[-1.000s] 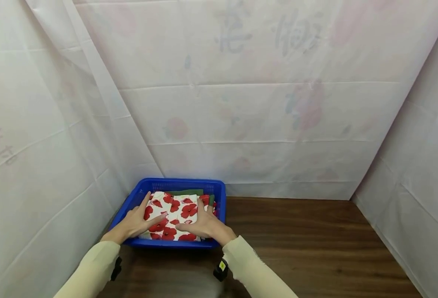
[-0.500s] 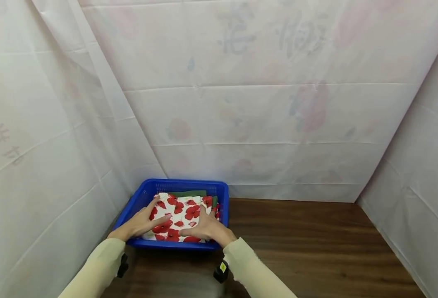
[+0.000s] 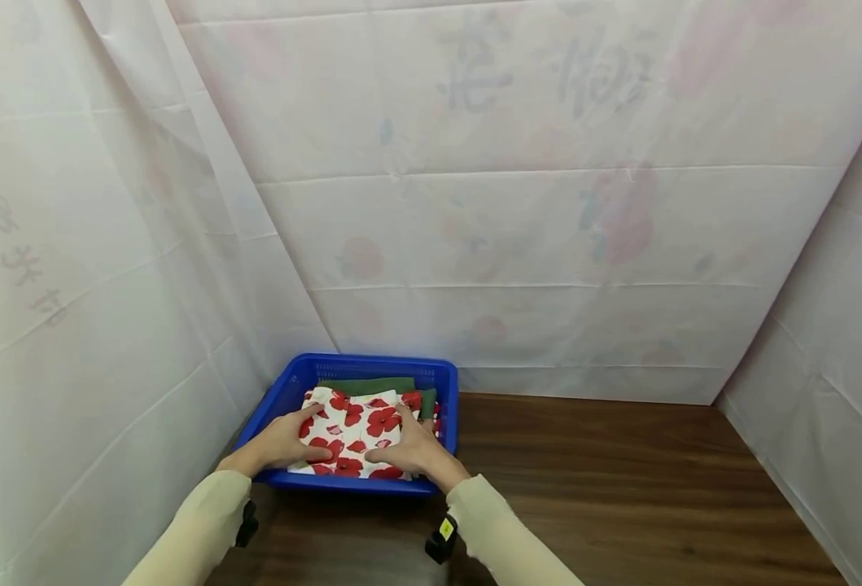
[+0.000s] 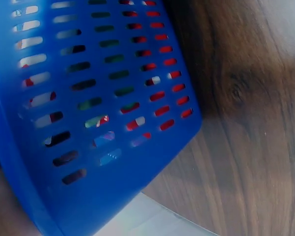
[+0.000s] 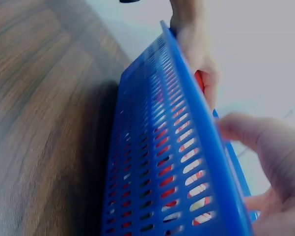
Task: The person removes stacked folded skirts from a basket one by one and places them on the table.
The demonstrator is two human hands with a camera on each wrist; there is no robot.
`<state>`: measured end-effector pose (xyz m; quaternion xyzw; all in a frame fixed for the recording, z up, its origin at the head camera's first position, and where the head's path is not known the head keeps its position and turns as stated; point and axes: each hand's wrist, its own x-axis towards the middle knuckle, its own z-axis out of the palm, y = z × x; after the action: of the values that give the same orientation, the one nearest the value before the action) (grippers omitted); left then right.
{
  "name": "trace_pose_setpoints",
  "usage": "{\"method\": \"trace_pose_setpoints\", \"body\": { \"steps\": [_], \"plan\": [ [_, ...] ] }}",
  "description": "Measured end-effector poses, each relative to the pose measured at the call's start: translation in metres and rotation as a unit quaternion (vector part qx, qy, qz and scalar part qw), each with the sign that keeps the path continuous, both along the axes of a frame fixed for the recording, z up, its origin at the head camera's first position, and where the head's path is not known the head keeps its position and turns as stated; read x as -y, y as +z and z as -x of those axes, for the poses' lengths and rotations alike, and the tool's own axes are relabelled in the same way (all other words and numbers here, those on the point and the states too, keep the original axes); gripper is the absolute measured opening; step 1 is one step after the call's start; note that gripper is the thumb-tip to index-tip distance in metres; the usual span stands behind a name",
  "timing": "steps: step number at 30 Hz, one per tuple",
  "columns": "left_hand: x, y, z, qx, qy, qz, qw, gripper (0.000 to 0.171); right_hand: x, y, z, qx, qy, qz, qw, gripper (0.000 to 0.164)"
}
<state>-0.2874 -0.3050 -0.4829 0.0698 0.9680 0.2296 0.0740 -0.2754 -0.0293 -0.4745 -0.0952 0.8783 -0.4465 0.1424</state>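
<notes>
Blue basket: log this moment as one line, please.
left hand: rests on red-flowered white cloth; right hand: rests on same cloth; cloth: inside blue slotted basket; green cloth: along basket's far side; basket: on wood-grain table

At lower centre of the head view, the basket (image 3: 350, 483) is showing smooth, slightly glossy plastic, and the cloth (image 3: 353, 425) inside is looking matt. At lower right, the table (image 3: 606, 480) is showing smooth wood grain with a low sheen. Across the top, the sheet (image 3: 511, 244) is looking thin, creased and mostly matt.
</notes>
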Motion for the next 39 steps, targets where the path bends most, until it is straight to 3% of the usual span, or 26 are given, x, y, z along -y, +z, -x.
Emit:
{"method": "trace_pose_setpoints", "body": {
  "steps": [5,14,24,35,39],
  "plan": [
    [0.001,-0.002,-0.001,-0.009,0.001,0.008,0.9999,0.104,-0.001,0.001,-0.002,0.018,-0.020,0.009,1.000,0.101],
    [0.002,-0.003,0.001,0.005,0.003,-0.019,0.9998,0.106,-0.003,-0.002,0.001,0.041,-0.004,0.060,0.997,0.087],
    [-0.002,-0.004,0.001,0.024,-0.006,-0.040,0.9989,0.098,-0.010,-0.004,-0.002,0.054,-0.010,0.019,0.998,0.084],
    [0.002,-0.001,-0.001,0.019,-0.006,-0.044,0.9988,0.094,-0.003,-0.007,0.006,0.029,0.064,0.064,0.995,0.086],
    [0.004,-0.002,0.000,0.023,-0.008,-0.049,0.9985,0.077,0.000,-0.009,0.007,0.016,0.069,0.057,0.996,0.075]
  ]
}}
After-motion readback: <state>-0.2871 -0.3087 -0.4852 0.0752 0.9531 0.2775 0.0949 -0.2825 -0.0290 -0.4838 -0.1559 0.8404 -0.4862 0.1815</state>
